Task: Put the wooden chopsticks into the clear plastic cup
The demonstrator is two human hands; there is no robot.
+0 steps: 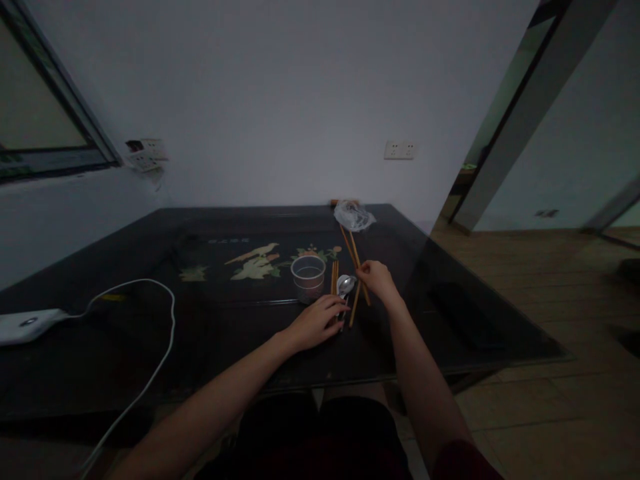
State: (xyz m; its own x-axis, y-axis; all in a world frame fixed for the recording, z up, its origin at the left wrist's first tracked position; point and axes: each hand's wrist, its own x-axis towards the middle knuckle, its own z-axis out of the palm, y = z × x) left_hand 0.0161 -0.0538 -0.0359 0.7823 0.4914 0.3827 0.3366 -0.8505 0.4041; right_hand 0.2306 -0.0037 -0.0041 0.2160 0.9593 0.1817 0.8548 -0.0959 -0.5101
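My right hand (376,277) is closed in a pinch on a pair of orange chopsticks (354,253) that cross each other above the table. My left hand (316,321) lies flat on the dark glass table (210,333), fingers stretched out toward a metal spoon (345,287); its fingertips touch the spoon's handle. Another pair of chopsticks (334,276) lies between the spoon and a clear plastic cup (308,277) that stands upright just left of them.
A crumpled clear plastic bag (354,216) lies at the table's far edge. A white device (27,325) with a white cable (150,360) sits at the left. The table's right edge borders a wooden floor (550,280). Wall sockets (399,150) are behind.
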